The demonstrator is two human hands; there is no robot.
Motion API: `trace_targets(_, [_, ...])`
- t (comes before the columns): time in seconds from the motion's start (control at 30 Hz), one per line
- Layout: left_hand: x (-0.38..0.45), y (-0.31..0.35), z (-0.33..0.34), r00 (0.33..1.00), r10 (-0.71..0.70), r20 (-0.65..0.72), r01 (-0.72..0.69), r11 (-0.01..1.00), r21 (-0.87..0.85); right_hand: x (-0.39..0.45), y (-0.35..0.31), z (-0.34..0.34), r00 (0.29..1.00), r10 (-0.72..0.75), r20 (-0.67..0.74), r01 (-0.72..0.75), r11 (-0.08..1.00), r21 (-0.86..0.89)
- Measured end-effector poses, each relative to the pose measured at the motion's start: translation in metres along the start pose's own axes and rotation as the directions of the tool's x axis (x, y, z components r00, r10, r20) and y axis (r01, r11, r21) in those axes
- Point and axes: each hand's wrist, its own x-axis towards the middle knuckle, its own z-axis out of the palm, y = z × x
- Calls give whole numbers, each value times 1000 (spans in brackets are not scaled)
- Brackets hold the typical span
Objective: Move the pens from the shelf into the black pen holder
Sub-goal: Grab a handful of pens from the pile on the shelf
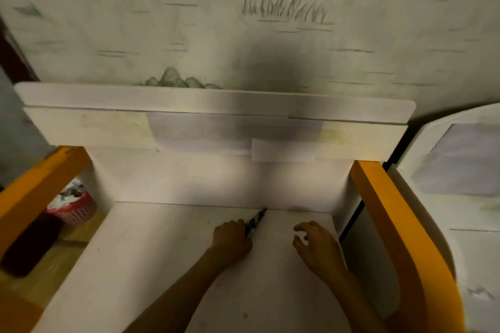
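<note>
My left hand (231, 238) grips a dark patterned pen (256, 221) over the white desk surface (151, 265); the pen's tip points up and right toward the desk's back panel. My right hand (316, 243) hovers just right of it with fingers loosely curled and nothing in it. The white shelf (189, 105) runs across above the desk; no pens show on it. No black pen holder is in view.
Orange side panels stand at the left (40, 184) and right (392, 224) of the desk. A red basket (78, 208) with white stuff sits on the floor at left beside a dark object (29, 246). White furniture (460, 184) stands at right.
</note>
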Motion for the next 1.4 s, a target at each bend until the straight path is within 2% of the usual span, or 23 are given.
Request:
trace_targets(0.1, [-4,-2,-5,998,-64,1,64,992,-112,2,-4,7,1000,-22,8,22,1000,-6])
trace_targets(0.23, [-13,-9,0,990,-126,-68,94,930,-356,5,-7,12,998,-56,12,56,998,0])
trace_targets(0.33, [-18,-12,3,961,-173,-215,33,845,-534,5,-8,15,997,-83,5,83,996,-9])
trace_targets(0.43, [-20,-8,0,849,-278,-449,-140,702,-699,5,-12,16,996,-87,4,87,996,-21])
trace_targets(0.53, [-17,-3,-6,711,-467,-526,-244,537,-807,6,-14,16,996,-88,6,88,995,-36])
trace_targets(0.6, [-14,0,-6,697,-523,-491,-263,451,-853,6,-16,16,995,-96,4,96,995,-41])
trace_targets(0.73, [-14,0,5,752,-530,-391,-242,329,-913,8,-23,12,993,-118,14,119,991,-60])
trace_targets(0.8, [-16,-2,8,756,-566,-330,-226,248,-942,9,-27,10,991,-131,3,130,990,-59])
trace_targets(0.87, [-16,-4,10,730,-584,-355,-257,247,-934,11,-31,8,990,-138,-10,137,989,-56])
trace_targets(0.93, [-17,-7,9,738,-558,-379,-262,281,-923,12,-34,6,989,-144,-16,143,988,-59])
trace_targets(1.03, [-19,-13,18,778,-517,-357,-194,343,-919,12,-37,5,988,-155,-23,153,986,-69])
trace_targets(1.1, [-22,-16,20,753,-556,-352,-182,338,-923,11,-39,4,988,-155,-23,153,985,-74])
trace_targets(1.17, [-24,-17,17,707,-611,-357,-193,319,-928,10,-41,3,988,-149,-29,146,986,-78])
trace_targets(1.23, [-24,-19,18,695,-633,-340,-201,283,-938,9,-44,2,988,-150,-37,146,986,-85])
trace_targets(1.3, [-25,-22,26,718,-630,-297,-177,248,-952,7,-46,2,987,-156,-33,153,985,-85])
trace_targets(1.4, [-33,-26,29,752,-618,-229,-181,140,-973,4,-50,1,986,-162,-34,158,984,-87])
